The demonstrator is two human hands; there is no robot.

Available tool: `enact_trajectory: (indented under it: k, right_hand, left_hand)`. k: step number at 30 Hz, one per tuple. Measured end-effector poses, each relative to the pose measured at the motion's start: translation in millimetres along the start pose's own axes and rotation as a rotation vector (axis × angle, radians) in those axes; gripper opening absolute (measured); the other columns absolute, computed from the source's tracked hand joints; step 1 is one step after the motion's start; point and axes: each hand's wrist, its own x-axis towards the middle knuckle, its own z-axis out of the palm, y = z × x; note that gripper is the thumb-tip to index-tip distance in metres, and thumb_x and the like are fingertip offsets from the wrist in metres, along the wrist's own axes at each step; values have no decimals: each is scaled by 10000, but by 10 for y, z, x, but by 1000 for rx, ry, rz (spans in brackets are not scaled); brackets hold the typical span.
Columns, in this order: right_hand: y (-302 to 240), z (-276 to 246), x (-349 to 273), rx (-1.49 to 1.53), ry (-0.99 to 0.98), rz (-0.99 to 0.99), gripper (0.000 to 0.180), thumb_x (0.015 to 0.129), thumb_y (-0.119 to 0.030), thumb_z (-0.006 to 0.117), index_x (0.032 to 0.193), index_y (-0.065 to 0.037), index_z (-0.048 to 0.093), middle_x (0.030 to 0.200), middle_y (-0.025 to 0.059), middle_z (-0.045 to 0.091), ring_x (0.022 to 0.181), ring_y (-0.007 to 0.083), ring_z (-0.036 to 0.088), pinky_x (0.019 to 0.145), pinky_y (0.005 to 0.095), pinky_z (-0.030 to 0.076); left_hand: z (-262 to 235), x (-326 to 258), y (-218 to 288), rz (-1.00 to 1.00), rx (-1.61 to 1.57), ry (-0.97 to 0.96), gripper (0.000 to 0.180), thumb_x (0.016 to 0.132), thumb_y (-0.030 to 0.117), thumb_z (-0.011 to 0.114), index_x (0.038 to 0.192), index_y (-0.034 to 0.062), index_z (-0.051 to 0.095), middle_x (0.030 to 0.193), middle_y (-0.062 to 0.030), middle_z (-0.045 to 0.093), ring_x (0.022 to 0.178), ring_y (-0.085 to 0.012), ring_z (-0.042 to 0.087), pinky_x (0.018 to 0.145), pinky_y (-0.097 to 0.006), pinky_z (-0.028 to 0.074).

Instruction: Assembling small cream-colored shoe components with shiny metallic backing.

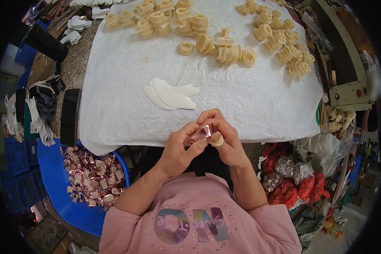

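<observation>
Just past the table's near edge, both my hands are closed on a small curved piece of shiny pink material [202, 133]. My left hand [181, 146] grips its left side between thumb and fingers. The fingers of my right hand [226, 142] wrap round its right end, and a pale finger cover [216, 139] sits on that thumb. Part of the piece is hidden by my fingers. Beyond my hands, a few white flat cut-out pieces [171, 94] lie overlapping on the white woven sheet [114, 84].
Cream moulded blocks [227, 55] stand in clusters across the far side of the sheet. A blue tub [55, 186] at the left holds many shiny pink pieces [95, 178]. A dark phone [70, 116] lies by the left edge. Red plastic bags [298, 190] are at the lower right.
</observation>
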Motion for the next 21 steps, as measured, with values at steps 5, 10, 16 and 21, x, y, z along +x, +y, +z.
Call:
enact_trajectory:
  k: [5, 10, 16, 21]
  right_hand:
    - [-46, 13, 72, -694, 71, -169, 184, 877, -221, 564, 874, -41, 528, 850, 88, 507, 813, 253, 470, 744, 349, 382]
    - [-115, 93, 195, -686, -36, -115, 146, 843, -196, 563, 857, -52, 539, 842, 107, 533, 805, 284, 465, 743, 364, 378]
    - [16, 41, 484, -864, 57, -117, 182, 774, -117, 644, 935, -47, 596, 959, 103, 563, 939, 283, 485, 837, 370, 370]
    - [84, 88, 604, -1303, 38, -179, 300, 701, -85, 697, 987, -42, 620, 1008, 86, 558, 988, 272, 460, 854, 388, 359]
  left_hand:
    - [-73, -23, 71, 359, 599, 130, 213, 852, 191, 638, 882, 15, 522, 804, -26, 520, 752, -84, 510, 631, -223, 397]
    - [-17, -155, 27, 217, -81, 184, 190, 797, 119, 689, 832, 10, 537, 752, -54, 546, 678, -106, 524, 621, -258, 430]
    - [-631, -545, 38, 349, 664, 675, 147, 853, 28, 568, 989, -20, 544, 917, -45, 492, 844, -116, 493, 793, -250, 419]
    - [-1410, -1291, -128, 253, 980, 1233, 248, 905, 41, 486, 1140, -23, 534, 1048, -93, 572, 964, -182, 555, 879, -297, 426]
